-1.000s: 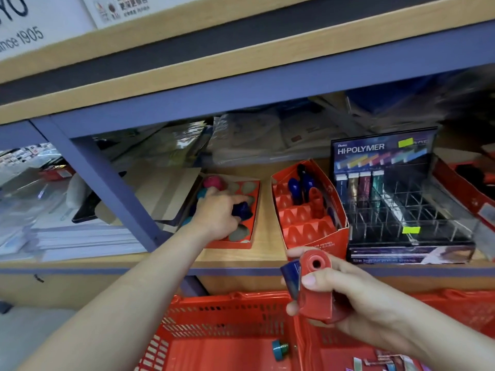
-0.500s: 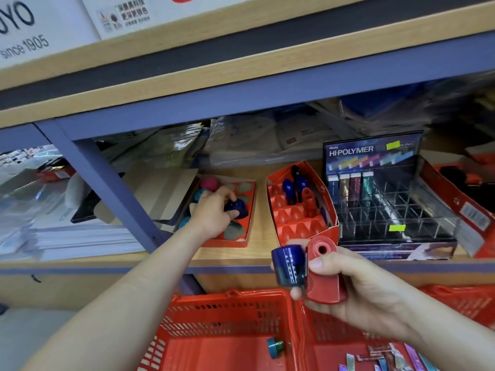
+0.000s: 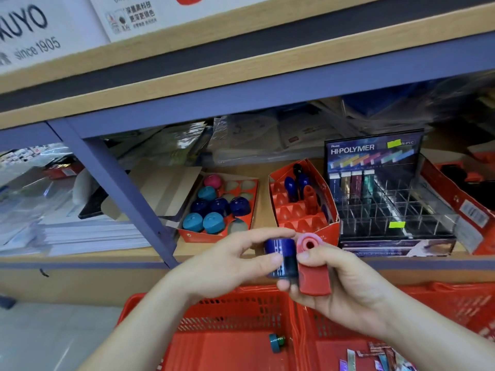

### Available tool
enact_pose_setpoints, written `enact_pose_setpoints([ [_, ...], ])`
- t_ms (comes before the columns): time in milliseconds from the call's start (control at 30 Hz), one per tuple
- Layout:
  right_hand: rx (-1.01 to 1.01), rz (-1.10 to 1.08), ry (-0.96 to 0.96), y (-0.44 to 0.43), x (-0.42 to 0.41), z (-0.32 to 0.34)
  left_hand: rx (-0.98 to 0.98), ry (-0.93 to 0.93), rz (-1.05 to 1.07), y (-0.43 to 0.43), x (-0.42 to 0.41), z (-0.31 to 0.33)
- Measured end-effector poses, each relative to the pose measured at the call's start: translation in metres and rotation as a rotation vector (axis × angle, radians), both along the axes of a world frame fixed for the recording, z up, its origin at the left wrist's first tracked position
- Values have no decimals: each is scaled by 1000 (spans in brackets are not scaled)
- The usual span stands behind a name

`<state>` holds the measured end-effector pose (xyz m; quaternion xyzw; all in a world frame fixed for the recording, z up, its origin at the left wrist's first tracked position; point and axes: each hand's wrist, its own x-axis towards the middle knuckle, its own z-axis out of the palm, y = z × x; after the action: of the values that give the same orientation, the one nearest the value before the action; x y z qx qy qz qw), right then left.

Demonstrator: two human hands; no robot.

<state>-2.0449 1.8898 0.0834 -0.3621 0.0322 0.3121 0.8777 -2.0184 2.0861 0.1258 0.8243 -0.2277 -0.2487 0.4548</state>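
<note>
Blue sharpener (image 3: 280,257) and red sharpener (image 3: 313,279) touch side by side in mid-air, just near of the shelf (image 3: 263,207) edge and above the red basket (image 3: 227,311). On the shelf, the flat tray (image 3: 192,235) at left holds round sharpeners with several hollows bare; the upright box (image 3: 313,231) to its right has only a few. The left hand (image 3: 227,266) pinches the blue one between thumb and fingers; the right hand (image 3: 348,287) curls round the red one. One teal sharpener (image 3: 276,342) lies in the basket, so the picking looks part done: these two have yet to go down.
</note>
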Motion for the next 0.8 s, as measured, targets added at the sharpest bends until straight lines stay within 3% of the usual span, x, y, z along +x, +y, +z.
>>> enact_pose_setpoints([
  [200,-128,-45,29,9,-9,5,-31,-38,26,21,3,3],
  [300,-215,-92,6,9,-9,9,-64,-247,377,25,22,-10],
  [367,-233,-111,-1,7,-9,10,163,-483,555,30,40,-23],
  [433,-222,-121,12,5,-8,9,379,-620,537,35,54,-39],
  [500,-184,-110,28,2,-6,8,458,-637,503,35,63,-52],
  [800,-193,-64,14,-8,-4,11,489,-730,555,23,78,-69],
])
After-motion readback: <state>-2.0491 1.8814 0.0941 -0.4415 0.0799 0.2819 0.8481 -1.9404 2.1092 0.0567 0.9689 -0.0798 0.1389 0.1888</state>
